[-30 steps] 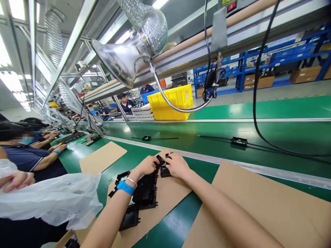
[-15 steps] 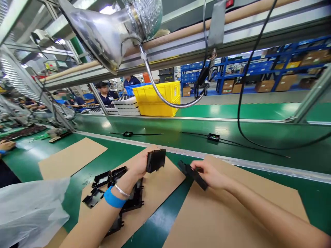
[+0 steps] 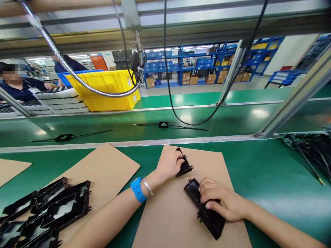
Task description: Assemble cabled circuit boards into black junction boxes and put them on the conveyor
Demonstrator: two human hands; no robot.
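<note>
My left hand, with a blue band and a bangle at the wrist, grips a small black plastic housing over the upper part of the right cardboard sheet. Closer to me, my right hand has its fingers wrapped round a longer black housing with an open tray-like side, low over the same sheet. The two held pieces are apart. Several open black housings lie piled on the left cardboard sheet.
Beyond a metal rail lie two small black boxes with leads. A yellow bin stands at the back left near people. Black cables are heaped at the right; a metal post slants up there.
The view has swung right. My left hand has carried its black piece from over the left cardboard to the right one. My right hand's piece is now lower and nearer, over the same right sheet.
</note>
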